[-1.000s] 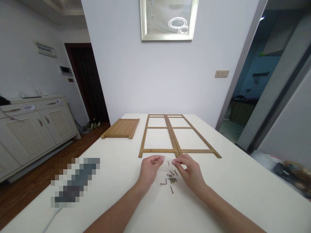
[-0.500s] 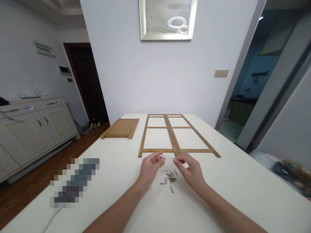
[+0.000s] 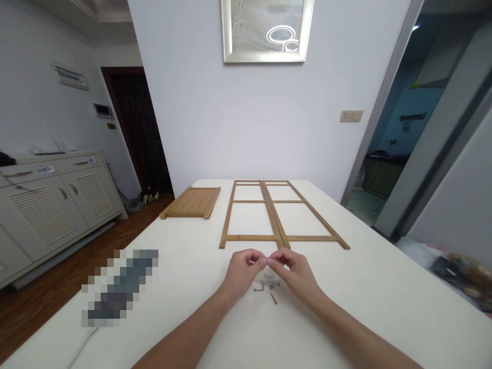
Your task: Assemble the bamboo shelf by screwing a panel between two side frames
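A small clear plastic bag (image 3: 271,277) hangs below my fingertips, partly see-through. My left hand (image 3: 244,269) pinches its top edge, and my right hand (image 3: 294,269) pinches it right alongside, the fingertips meeting. Under the bag, screws lie on the white table (image 3: 184,307), most of them hidden by the bag and hands. One loose screw (image 3: 273,298) points toward me, and a small L-shaped hex key (image 3: 263,287) shows to its left, beside another screw head.
Beyond my hands, two wooden ladder-like frames (image 3: 251,238) lie flat side by side. A stack of slatted wooden panels (image 3: 192,202) rests at the back left. At the left, a blurred dark object (image 3: 123,287) has a white cord. A wall stands behind the table.
My hands have come together from a short gap until their fingertips touch. The bag now hangs lower between them, covering much of the screw pile.
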A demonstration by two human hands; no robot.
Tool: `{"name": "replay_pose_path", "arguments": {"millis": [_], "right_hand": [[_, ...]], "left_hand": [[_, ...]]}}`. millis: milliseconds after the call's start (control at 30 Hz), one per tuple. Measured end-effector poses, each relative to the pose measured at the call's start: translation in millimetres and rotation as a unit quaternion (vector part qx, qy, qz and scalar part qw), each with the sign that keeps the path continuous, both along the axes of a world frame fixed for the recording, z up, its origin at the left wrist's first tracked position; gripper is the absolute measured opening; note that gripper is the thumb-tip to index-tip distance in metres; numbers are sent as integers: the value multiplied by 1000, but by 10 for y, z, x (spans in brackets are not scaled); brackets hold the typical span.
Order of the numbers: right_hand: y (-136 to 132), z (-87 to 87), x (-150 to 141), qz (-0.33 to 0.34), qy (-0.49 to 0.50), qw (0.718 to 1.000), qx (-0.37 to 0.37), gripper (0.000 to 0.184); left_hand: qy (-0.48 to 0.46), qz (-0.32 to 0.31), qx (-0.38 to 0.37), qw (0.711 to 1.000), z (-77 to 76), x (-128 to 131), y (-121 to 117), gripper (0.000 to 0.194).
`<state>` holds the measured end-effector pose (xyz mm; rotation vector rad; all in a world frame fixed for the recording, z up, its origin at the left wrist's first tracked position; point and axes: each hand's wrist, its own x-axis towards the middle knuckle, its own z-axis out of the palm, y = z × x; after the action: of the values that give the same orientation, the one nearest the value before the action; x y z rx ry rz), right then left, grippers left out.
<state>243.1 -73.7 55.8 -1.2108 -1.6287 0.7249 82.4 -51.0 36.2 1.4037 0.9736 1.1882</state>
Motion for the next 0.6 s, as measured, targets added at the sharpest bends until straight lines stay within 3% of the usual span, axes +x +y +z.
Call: {"name": "replay_pose_path", "arguments": {"millis": [200,367,533,600], "right_hand": [[27,26,47,63,78,992,-72,31],[43,38,55,109,140,974,-138,33],[47,18,55,107,207,962,-145,57],[51,7,64,114,216,959,-142,56]], "left_hand": [[-67,-21,-36,997,69,-64,21,19],[-64,-44,-55,995,80,-104,57,24],[-61,-70,-89,992,108,-127,59,27],[-64,-54,-87,993,133,-178,103,26]]}}
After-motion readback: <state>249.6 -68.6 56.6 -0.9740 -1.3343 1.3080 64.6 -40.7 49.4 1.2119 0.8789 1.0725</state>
